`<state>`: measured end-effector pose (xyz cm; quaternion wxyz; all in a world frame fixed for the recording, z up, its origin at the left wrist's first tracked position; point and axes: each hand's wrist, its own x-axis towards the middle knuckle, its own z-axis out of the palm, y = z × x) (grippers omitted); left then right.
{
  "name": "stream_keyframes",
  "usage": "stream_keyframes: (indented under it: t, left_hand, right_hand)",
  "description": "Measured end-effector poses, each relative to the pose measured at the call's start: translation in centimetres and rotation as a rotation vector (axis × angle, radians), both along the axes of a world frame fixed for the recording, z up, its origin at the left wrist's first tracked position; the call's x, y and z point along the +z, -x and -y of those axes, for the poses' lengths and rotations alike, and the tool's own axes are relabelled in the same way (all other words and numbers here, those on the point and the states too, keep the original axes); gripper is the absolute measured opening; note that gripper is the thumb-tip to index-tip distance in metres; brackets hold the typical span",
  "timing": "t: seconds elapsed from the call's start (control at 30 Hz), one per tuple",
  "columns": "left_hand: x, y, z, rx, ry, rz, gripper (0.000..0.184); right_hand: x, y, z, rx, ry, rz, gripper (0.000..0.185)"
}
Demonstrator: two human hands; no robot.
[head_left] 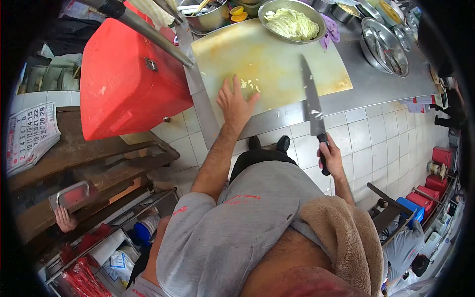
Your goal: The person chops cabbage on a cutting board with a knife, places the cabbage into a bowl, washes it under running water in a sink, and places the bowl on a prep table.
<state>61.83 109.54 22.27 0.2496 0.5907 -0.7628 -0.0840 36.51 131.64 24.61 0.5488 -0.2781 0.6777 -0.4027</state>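
My right hand (pixel 332 157) is wrapped round the black handle of a large kitchen knife (pixel 311 96). Its blade points away from me, over the near right part of the cutting board (pixel 287 64), with pale bits stuck to the steel. My left hand (pixel 236 106) rests at the board's near left edge, fingers spread. Beside its fingertips lie small chopped pale pieces (pixel 251 85), too small to name. At the board's far edge, a metal colander (pixel 321 35) holds shredded cabbage (pixel 292 24).
A red cooler box (pixel 133 74) stands left of the steel table (pixel 386 86). Metal bowls (pixel 401 67) with utensils sit at the right. Yellow citrus halves (pixel 239 17) lie at the back. Another person's hand (pixel 65 219) shows at lower left; another person in grey (pixel 403 250) is at lower right.
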Motion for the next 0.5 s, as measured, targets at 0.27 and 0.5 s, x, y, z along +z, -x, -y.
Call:
stream_keyframes:
  t: [0.27, 0.5]
  left_hand:
    - [2.3, -5.2, 0.1, -0.143, -0.281, -0.155, 0.07]
    - [1.9, -4.2, -0.2, -0.065, -0.26, -0.276, 0.042]
  right_hand:
    - [1.0, -4.6, 5.8, 0.316, -0.014, -0.061, 0.045]
    - [1.8, -5.7, 8.6, 0.58, -0.037, -0.095, 0.049]
